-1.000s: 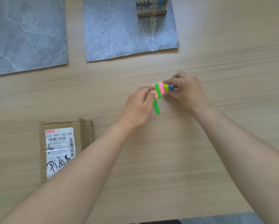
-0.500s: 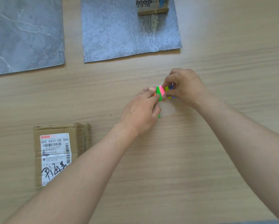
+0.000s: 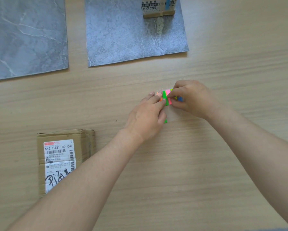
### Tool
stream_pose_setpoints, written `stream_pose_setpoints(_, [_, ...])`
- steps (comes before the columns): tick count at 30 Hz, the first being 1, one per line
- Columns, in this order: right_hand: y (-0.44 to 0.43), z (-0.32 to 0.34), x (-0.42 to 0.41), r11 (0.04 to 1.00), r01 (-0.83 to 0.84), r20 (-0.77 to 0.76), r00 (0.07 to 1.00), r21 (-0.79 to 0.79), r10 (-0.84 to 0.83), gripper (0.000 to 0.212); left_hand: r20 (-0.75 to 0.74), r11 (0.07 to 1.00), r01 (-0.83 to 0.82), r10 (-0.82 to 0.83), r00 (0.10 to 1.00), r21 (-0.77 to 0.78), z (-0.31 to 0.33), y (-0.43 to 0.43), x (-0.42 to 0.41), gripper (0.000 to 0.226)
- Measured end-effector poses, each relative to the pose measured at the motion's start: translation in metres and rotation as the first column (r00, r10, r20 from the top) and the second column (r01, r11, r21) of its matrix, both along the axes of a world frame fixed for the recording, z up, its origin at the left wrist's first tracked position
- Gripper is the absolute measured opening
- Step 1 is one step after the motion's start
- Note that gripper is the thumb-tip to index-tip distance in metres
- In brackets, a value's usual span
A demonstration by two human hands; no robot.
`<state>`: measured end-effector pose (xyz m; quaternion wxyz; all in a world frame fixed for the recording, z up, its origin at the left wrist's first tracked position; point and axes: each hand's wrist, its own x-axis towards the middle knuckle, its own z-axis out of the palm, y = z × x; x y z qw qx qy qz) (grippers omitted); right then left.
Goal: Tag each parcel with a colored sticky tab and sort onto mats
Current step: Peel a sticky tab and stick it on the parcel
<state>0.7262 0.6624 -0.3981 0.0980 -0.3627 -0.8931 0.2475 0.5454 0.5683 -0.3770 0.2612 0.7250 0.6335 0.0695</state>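
Note:
A small pad of coloured sticky tabs (image 3: 167, 97), with green, pink, orange, yellow and blue strips, lies on the wooden table at centre right. My left hand (image 3: 148, 115) rests over its left side and its fingertips press on the green strip. From the right, my right hand (image 3: 192, 98) pinches the pad at the pink strip. A flat cardboard parcel (image 3: 63, 157) with a white shipping label lies at the lower left, partly under my left forearm. A second parcel (image 3: 158, 7) with a blue tab stands on the middle grey mat (image 3: 123, 39).
Another grey marble-pattern mat (image 3: 26, 35) lies at the far left, with nothing on the part in view. A bare strip of wooden table (image 3: 240, 47) runs along the right side.
My left hand slid up over the loose green tab and onto the pad. My right hand's fingers moved from the yellow end toward the pink strip.

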Motion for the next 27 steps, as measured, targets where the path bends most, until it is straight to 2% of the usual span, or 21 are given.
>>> stream_pose_setpoints(6, [-0.001, 0.004, 0.001, 0.999, 0.032, 0.001, 1.000, -0.013, -0.032, 0.018, -0.001, 1.000, 0.026, -0.026, 1.000, 0.010, -0.002, -0.001, -0.001, 0.053])
stream_pose_setpoints(8, [-0.003, 0.007, -0.001, 0.996, 0.075, -0.018, 0.997, -0.048, -0.076, 0.018, 0.006, 0.999, 0.027, -0.027, 1.000, 0.023, 0.000, -0.002, 0.000, 0.048])
stream_pose_setpoints(11, [-0.005, 0.012, -0.003, 0.971, 0.183, -0.054, 0.980, -0.156, -0.193, 0.016, 0.044, 1.000, 0.003, -0.003, 0.999, 0.010, 0.002, -0.002, -0.001, 0.041])
stream_pose_setpoints(16, [-0.004, 0.012, -0.005, 0.882, 0.293, -0.051, 0.941, -0.370, -0.335, 0.017, 0.092, 0.999, -0.026, 0.028, 0.995, -0.033, -0.003, -0.003, -0.004, 0.043])
stream_pose_setpoints(20, [0.002, 0.012, -0.003, 0.829, 0.301, -0.045, 0.930, -0.471, -0.364, 0.020, 0.110, 1.000, -0.018, 0.020, 0.994, -0.014, -0.009, -0.005, -0.004, 0.049])
stream_pose_setpoints(27, [0.005, 0.011, 0.000, 0.796, 0.278, -0.073, 0.925, -0.537, -0.372, 0.023, 0.104, 0.999, -0.025, 0.020, 0.994, 0.044, -0.010, -0.009, -0.004, 0.050])
